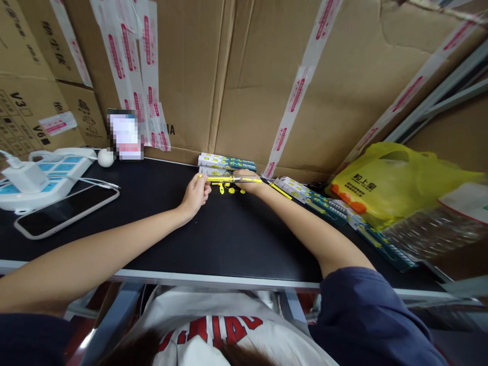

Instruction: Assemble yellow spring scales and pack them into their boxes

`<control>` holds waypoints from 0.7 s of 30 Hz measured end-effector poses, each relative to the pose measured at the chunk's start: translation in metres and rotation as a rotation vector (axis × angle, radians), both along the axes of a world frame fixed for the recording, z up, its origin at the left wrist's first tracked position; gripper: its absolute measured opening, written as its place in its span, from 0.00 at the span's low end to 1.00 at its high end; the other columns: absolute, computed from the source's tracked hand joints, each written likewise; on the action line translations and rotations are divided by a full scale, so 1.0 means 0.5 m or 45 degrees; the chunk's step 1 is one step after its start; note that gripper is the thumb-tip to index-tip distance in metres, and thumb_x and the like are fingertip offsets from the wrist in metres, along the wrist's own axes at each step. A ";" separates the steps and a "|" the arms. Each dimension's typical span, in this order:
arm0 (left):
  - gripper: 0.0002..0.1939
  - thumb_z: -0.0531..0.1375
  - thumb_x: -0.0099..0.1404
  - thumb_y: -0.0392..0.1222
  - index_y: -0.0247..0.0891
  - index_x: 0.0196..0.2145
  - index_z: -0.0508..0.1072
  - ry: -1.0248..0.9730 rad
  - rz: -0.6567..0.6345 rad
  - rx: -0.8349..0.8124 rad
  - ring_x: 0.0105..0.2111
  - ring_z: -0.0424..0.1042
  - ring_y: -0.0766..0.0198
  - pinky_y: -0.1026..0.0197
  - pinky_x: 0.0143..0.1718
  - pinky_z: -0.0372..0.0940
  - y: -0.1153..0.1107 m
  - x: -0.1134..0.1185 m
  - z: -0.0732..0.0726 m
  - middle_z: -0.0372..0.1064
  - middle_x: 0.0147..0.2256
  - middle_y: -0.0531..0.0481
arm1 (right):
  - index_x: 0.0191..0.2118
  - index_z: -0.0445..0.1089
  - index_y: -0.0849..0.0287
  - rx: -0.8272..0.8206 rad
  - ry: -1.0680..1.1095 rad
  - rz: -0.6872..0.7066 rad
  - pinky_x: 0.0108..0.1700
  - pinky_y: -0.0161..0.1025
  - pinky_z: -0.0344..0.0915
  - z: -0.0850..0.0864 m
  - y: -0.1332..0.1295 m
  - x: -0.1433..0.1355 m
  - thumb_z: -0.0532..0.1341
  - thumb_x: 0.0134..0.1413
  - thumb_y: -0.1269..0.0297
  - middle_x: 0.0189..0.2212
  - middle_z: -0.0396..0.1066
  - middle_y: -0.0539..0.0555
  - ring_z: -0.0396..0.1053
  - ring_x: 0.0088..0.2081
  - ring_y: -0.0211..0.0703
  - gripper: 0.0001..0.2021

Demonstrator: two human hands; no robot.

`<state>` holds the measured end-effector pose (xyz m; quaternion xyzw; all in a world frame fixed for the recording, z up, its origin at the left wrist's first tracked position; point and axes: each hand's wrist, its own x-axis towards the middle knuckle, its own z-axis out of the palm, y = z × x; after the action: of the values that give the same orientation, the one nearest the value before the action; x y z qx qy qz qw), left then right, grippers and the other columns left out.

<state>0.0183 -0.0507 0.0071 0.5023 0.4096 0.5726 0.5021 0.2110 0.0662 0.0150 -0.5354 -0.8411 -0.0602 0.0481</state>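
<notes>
My left hand (195, 195) is closed on the left end of a slim yellow pen-like stick (221, 179) with a clear, dark-banded middle, held level just above the black table. My right hand (247, 178) is at the stick's other end, where the stick passes in front of it. Its fingers are hidden, so whether it grips the stick does not show. Small yellow parts (231, 190) lie under the stick between my hands. Just behind, printed flat boxes (217, 161) are stacked against the cardboard. Another thin yellow stick (280, 190) lies right of my right wrist.
More printed boxes (316, 201) run along the right side, beside a yellow plastic bag (396, 178) and clear plastic packaging (430, 231). On the left are a phone (68, 211), a white power strip (72, 162) and an upright phone (125, 134). Cardboard (183, 76) walls the back.
</notes>
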 end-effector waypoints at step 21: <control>0.11 0.46 0.69 0.43 0.39 0.29 0.57 -0.008 0.020 -0.059 0.10 0.45 0.76 0.72 0.11 0.41 0.011 -0.004 -0.016 0.50 0.15 0.62 | 0.33 0.65 0.58 -0.555 1.650 0.162 0.36 0.41 0.76 0.006 -0.172 0.145 0.72 0.37 0.58 0.28 0.66 0.47 0.66 0.27 0.32 0.19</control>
<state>0.0164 -0.0450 -0.0010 0.4854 0.4250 0.5684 0.5105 0.2833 -0.0197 0.0177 -0.4104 -0.6654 0.4457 0.4361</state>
